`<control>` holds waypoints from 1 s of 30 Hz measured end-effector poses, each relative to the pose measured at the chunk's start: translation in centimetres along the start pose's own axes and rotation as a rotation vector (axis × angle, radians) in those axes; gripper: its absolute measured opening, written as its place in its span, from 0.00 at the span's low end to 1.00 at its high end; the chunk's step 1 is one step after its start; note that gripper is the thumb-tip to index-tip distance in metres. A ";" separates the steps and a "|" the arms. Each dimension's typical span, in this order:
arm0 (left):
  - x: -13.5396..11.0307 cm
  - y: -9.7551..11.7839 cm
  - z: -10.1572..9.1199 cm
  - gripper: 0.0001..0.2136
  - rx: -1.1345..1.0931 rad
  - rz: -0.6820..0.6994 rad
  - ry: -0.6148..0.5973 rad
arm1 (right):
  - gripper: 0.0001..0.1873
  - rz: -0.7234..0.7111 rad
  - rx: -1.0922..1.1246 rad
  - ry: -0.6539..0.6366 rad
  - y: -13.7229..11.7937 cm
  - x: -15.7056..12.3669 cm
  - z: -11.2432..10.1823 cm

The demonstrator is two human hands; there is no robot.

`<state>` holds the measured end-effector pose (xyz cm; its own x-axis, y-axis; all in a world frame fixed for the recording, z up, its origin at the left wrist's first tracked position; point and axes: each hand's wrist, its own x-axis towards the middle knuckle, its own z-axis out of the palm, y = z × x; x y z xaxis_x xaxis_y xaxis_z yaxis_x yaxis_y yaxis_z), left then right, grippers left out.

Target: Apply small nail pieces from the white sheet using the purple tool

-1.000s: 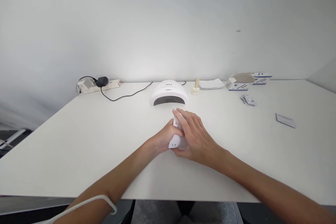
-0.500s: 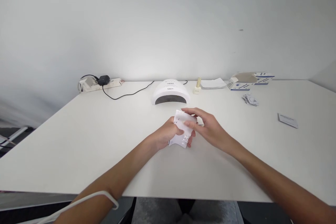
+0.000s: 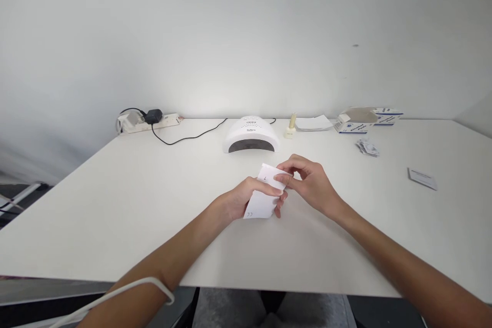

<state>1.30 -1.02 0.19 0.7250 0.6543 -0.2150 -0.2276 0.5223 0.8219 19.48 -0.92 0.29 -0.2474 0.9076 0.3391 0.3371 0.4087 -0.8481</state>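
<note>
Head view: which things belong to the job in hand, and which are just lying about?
In use:
- white printed piece, held by left hand and right hand

Untouched, seemingly lying about:
- domed lamp
- bottle
- papers
- open box
- small sachets
- flat packet
- power strip
- black adapter

Qty: mostly singles lying on 1 tabletop (image 3: 154, 215).
2 hands are showing: 1 left hand (image 3: 244, 196) & 1 right hand (image 3: 313, 184), sharing 1 white packet (image 3: 261, 206). Standing: 1 dome lamp (image 3: 251, 128), 1 bottle (image 3: 290, 131). 1 power strip (image 3: 171, 121) is lying w/ 1 blk adapter (image 3: 154, 116). Blk cord (image 3: 182, 140) is running in ≥2 visible bits; total no. unclear. ≥1 paper sheet (image 3: 313, 123) is lying at back, exact no. unclear. 1 open box (image 3: 353, 127) is showing; whether the striped panel (image 3: 388, 116) behind it is making 2 boxes, can't tell. Several sachets (image 3: 368, 148) are overlapping, no. unclear. 1 flat pack (image 3: 422, 178) is lying apart. 1 white band (image 3: 154, 281) is crossing 1 forearm.
</note>
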 end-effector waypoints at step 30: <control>0.6 -0.7 -0.4 0.05 -0.044 0.019 0.228 | 0.55 -0.393 -0.633 -0.208 -0.1 -2.0 3.0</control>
<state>1.60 -0.81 -0.69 0.5563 0.7679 -0.3176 -0.2713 0.5290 0.8041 17.23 -3.09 -1.57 -0.6012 0.6733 0.4304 0.6287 0.7310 -0.2655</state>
